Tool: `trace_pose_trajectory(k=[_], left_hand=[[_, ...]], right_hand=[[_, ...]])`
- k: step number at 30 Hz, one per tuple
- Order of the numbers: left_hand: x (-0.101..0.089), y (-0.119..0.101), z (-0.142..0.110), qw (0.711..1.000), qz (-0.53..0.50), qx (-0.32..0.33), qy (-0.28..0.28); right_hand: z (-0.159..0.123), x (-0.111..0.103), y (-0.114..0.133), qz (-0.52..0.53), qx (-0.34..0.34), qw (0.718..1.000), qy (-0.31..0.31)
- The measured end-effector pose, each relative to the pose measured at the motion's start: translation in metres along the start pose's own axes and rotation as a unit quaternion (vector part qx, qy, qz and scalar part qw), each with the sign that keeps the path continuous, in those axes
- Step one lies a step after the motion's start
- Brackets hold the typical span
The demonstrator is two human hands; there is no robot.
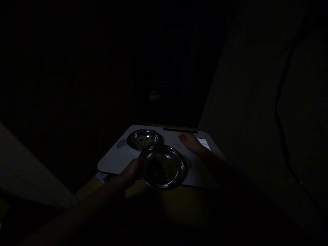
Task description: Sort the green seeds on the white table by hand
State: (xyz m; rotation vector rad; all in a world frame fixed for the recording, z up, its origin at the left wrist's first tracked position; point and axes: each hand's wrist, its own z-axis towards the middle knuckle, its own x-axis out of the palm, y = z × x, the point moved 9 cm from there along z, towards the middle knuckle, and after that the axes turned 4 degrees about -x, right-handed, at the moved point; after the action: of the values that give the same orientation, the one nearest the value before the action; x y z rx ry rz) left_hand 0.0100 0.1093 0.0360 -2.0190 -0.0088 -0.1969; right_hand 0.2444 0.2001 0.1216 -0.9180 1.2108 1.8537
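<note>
My left hand grips the left rim of a shiny steel bowl, holding it over the near edge of a small white table. Small greenish grains lie in the right half of this bowl, and its left half is dark. Behind it, a second steel bowl stands on the table with pale grains inside. My right hand is over the table's right side, apart from both bowls. Its fingers are curled closed; whatever they may hold is too dark to make out.
A bright-screened device, perhaps a phone, lies by my right wrist. Along the table's far edge runs a dark slot. A wall with a hanging cable rises on the right. The surroundings are very dark.
</note>
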Motion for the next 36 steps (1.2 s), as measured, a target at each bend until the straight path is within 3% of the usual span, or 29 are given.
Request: trace_pose_trajectory(k=[4,7,11,20,36], left_hand=[[0.005,-0.004,-0.005,1.000,0.017,-0.001,0.013],[0.004,-0.007,-0.008,1.000,0.010,-0.008,-0.004],[0.006,-0.009,-0.009,1.000,-0.005,-0.012,-0.011],[0.016,-0.006,-0.008,0.999,-0.034,-0.035,-0.001],[0.006,-0.009,-0.010,0.999,-0.031,-0.012,-0.017]], right_hand=[[-0.014,-0.003,0.048,0.019,-0.092,0.995,0.029],[-0.032,0.017,0.081,-0.001,-0.151,0.981,0.120],[-0.055,0.039,0.108,-0.071,-0.207,0.956,0.195],[-0.063,0.055,0.103,-0.122,-0.200,0.940,0.248],[-0.065,0.065,0.111,-0.129,-0.220,0.935,0.245]])
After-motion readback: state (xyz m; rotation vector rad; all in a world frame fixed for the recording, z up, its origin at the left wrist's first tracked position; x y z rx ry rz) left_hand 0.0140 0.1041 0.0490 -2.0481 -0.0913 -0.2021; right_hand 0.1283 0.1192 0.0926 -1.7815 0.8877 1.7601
